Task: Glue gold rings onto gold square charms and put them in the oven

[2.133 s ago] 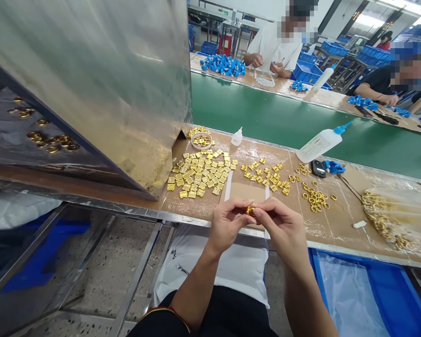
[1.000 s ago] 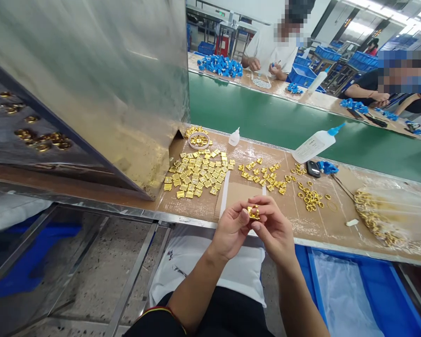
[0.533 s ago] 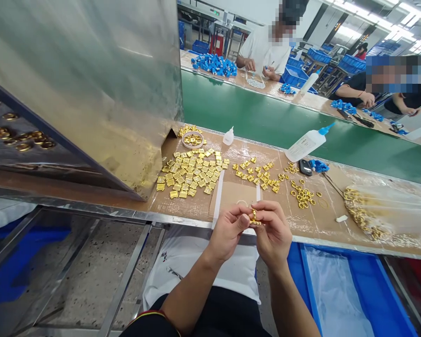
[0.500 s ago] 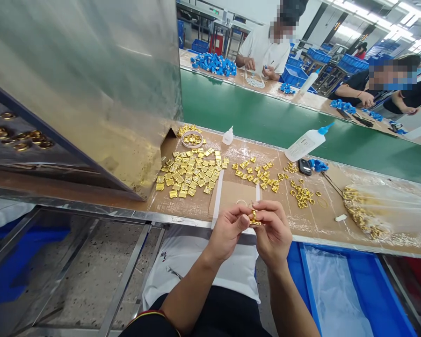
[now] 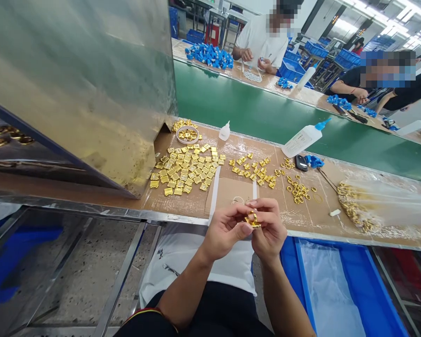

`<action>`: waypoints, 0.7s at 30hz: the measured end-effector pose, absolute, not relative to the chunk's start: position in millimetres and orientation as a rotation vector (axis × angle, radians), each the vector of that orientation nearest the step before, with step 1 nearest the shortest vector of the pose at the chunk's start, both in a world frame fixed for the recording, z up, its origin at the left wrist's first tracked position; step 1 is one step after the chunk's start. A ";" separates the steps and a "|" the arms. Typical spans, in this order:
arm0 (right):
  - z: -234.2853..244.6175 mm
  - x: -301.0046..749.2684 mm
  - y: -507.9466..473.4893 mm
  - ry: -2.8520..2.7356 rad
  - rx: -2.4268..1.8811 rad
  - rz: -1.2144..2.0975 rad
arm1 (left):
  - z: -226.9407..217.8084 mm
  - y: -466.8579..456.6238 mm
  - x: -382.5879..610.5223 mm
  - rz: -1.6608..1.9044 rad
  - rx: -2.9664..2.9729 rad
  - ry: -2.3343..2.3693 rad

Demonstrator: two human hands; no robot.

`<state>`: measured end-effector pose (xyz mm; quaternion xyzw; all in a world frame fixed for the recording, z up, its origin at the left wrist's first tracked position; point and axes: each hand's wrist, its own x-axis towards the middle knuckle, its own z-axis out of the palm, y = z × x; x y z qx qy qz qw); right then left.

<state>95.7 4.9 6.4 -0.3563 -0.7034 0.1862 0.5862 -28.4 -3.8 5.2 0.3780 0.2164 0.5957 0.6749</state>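
Observation:
Both my hands meet at the near edge of the workbench, pinching one small gold metal piece [image 5: 251, 219] between them. My left hand [image 5: 225, 230] grips it from the left with thumb and fingers closed. My right hand [image 5: 268, 228] curls around it from the right. Just beyond them lies a bare cardboard patch [image 5: 231, 190] framed by white strips. Further back lie a field of gold square plates [image 5: 185, 167], a scatter of small gold clips [image 5: 253, 169] and several gold rings [image 5: 299, 192].
A tilted steel chute [image 5: 80, 79] fills the left. Two glue bottles [image 5: 303, 139] [image 5: 224, 132] and a round dish of gold parts [image 5: 187, 135] stand at the back. A clear bag of gold rings [image 5: 372, 208] lies right. Beyond a green conveyor [image 5: 266, 117], other people work. A blue bin [image 5: 340, 285] sits below.
My hands have stayed together on the gold piece, turning it and drawing slightly nearer to me. The view has shifted a little to the right.

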 end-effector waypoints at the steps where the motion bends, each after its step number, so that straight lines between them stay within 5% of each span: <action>1: 6.5 97.0 4.7 -1.644 -0.826 0.436 | 4.9 -4.1 -28.8 1.336 0.860 0.491; 21: 16.6 96.9 -6.1 -1.729 -0.826 0.122 | 4.0 -10.9 -38.8 1.356 1.222 0.565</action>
